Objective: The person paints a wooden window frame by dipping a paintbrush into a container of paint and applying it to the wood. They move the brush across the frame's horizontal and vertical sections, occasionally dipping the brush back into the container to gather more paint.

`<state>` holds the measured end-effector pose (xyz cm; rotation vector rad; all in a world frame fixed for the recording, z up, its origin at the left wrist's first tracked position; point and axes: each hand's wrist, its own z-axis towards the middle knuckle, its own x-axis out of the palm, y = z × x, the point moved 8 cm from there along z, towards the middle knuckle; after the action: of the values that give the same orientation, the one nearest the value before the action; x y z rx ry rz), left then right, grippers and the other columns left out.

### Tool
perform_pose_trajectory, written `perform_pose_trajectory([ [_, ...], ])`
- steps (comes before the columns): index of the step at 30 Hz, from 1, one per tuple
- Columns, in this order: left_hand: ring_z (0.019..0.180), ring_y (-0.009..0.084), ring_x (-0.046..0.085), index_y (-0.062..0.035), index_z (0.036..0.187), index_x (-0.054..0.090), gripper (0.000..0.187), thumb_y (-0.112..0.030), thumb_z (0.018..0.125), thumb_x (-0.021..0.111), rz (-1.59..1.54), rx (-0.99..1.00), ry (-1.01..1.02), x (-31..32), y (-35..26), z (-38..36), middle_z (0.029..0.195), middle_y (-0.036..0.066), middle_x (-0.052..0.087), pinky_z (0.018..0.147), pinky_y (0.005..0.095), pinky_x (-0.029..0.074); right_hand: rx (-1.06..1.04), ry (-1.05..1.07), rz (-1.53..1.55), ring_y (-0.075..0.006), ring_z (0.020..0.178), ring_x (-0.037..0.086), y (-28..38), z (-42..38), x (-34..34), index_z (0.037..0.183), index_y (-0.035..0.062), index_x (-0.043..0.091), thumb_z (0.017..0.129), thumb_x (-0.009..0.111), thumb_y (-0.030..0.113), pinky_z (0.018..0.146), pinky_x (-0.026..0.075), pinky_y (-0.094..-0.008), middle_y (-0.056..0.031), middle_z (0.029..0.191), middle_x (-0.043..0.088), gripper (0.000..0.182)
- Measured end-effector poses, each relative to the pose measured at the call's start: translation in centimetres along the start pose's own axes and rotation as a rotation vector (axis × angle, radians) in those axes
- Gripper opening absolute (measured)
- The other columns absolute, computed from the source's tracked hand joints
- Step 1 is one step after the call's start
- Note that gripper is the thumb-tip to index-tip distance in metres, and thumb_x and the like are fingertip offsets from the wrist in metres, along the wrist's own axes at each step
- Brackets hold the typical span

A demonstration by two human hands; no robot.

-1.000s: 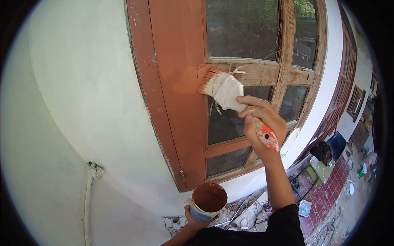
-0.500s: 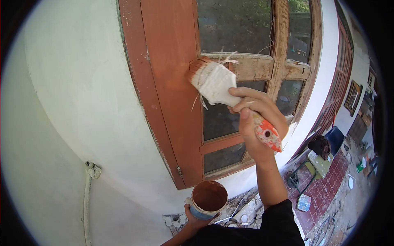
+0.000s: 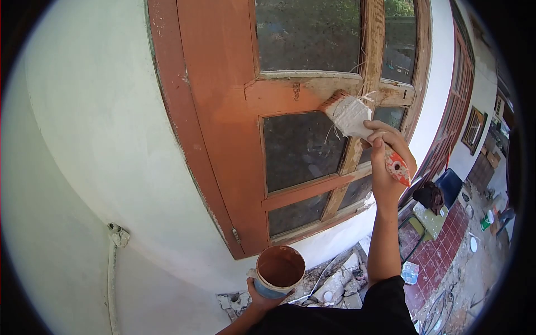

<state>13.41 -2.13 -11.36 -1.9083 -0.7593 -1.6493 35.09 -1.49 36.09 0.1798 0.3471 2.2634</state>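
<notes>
My right hand [image 3: 391, 148] is closed around the handle of a wide paintbrush [image 3: 350, 114], its ferrule caked in white and its handle end red. The brown-tipped bristles touch the upper crossbar of a wooden window frame [image 3: 218, 111]. Wet reddish-brown paint covers the left part of that crossbar [image 3: 279, 96]; bare wood shows toward its right end. Lower down, my left hand [image 3: 263, 296] grips a paint bucket [image 3: 281, 267] at its side. Brown paint coats the inside of the bucket, and its outside is whitish and blue.
Glass panes [image 3: 304, 151] sit between the window bars. A pale wall [image 3: 100, 111] curves along the left, with a pipe [image 3: 113, 279] low on it. Rubble [image 3: 335, 285] lies below the window. At right stand a chair [image 3: 432, 218] with a dark bag and a green-white can [image 3: 487, 219].
My right hand has moved the brush rightward from the left upright onto the crossbar, where fresh reddish-brown paint now shows. The left hand still holds the bucket.
</notes>
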Motion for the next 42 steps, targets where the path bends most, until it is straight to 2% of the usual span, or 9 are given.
perform_pose_trajectory([
  [4,0.127,0.0498,0.048,-0.0214,0.160,0.024,0.113,-0.095,0.074,0.019,0.043,-0.001,-0.094,-0.7,0.0,0.1,0.154,0.025,0.034,0.090,0.0600,0.048,-0.046,-0.004,0.203,-0.0175,0.080,0.068,2.7,0.2,1.1,0.089,-0.0053,0.068,0.094,0.063,0.002,0.074,0.055,-0.0290,-0.0181,0.103,0.073,0.010],
  [9,0.131,0.0483,0.046,-0.0214,0.160,0.024,0.113,-0.095,0.074,0.018,-0.195,-0.136,0.292,1.5,0.4,-0.6,0.154,0.026,0.034,0.091,0.0582,0.049,-0.169,0.052,0.405,-0.0208,0.075,0.069,6.0,0.7,5.2,0.090,-0.0059,0.065,0.100,0.063,0.018,0.070,0.058,-0.0324,-0.0232,0.106,0.070,0.026],
  [12,0.130,0.0477,0.046,-0.0194,0.160,0.024,0.113,-0.094,0.075,0.022,0.275,0.064,-0.083,0.7,-0.4,-0.3,0.153,0.028,0.034,0.090,0.0570,0.050,-0.238,0.080,0.389,-0.0202,0.076,0.070,7.2,0.8,7.1,0.090,-0.0057,0.065,0.099,0.064,0.016,0.071,0.058,-0.0314,-0.0225,0.107,0.071,0.023],
  [13,0.130,0.0477,0.046,-0.0194,0.160,0.024,0.113,-0.094,0.075,0.022,0.277,0.063,-0.082,0.3,-0.5,-0.1,0.153,0.028,0.034,0.090,0.0570,0.050,-0.193,0.083,0.436,-0.0188,0.084,0.069,7.1,0.9,7.6,0.091,-0.0027,0.069,0.083,0.067,-0.006,0.077,0.056,-0.0294,-0.0158,0.106,0.073,0.009],
  [28,0.138,0.0529,0.036,-0.0203,0.161,0.018,0.113,-0.092,0.075,0.033,0.171,0.004,-0.028,-0.7,-0.5,0.0,0.159,0.027,0.023,0.093,0.0611,0.049,-0.144,0.062,-0.028,-0.0174,0.084,0.069,-0.7,0.5,0.6,0.090,-0.0046,0.068,0.088,0.064,-0.003,0.075,0.054,-0.0278,-0.0151,0.102,0.073,0.004],
  [31,0.150,0.0392,0.026,-0.0279,0.160,0.027,0.099,-0.087,0.080,0.017,0.260,-0.047,0.023,-1.0,-0.2,-0.1,0.165,0.010,0.023,0.116,0.0660,0.025,-0.079,-0.013,-0.078,-0.0153,0.081,0.068,-0.1,0.8,-0.9,0.090,-0.0046,0.068,0.090,0.064,-0.001,0.074,0.054,-0.0267,-0.0145,0.102,0.073,0.006],
  [33,0.141,0.0530,0.033,-0.0202,0.161,0.017,0.114,-0.092,0.074,0.035,-0.292,-0.134,0.372,1.2,0.2,-0.4,0.160,0.026,0.022,0.097,0.0645,0.045,-0.078,-0.066,0.015,-0.0131,0.077,0.066,0.7,0.8,-1.2,0.089,-0.0050,0.067,0.094,0.063,0.002,0.072,0.053,-0.0258,-0.0139,0.102,0.073,0.009],
  [36,0.139,0.0518,0.036,-0.0200,0.161,0.018,0.114,-0.092,0.074,0.037,0.171,0.005,-0.023,-0.9,-0.3,-0.2,0.159,0.027,0.025,0.095,0.0619,0.047,-0.081,0.000,0.238,-0.0142,0.078,0.066,2.8,0.6,1.0,0.089,-0.0048,0.067,0.094,0.063,0.003,0.072,0.054,-0.0266,-0.0142,0.101,0.073,0.010],
  [42,0.130,0.0473,0.044,-0.0189,0.159,0.025,0.111,-0.090,0.075,0.038,0.175,0.000,0.021,-1.0,-0.7,-0.3,0.155,0.023,0.034,0.087,0.0564,0.047,-0.125,0.144,0.253,-0.0166,0.082,0.069,3.9,0.5,4.5,0.086,-0.0033,0.068,0.083,0.067,-0.004,0.074,0.055,-0.0282,-0.0142,0.100,0.074,0.003],
])
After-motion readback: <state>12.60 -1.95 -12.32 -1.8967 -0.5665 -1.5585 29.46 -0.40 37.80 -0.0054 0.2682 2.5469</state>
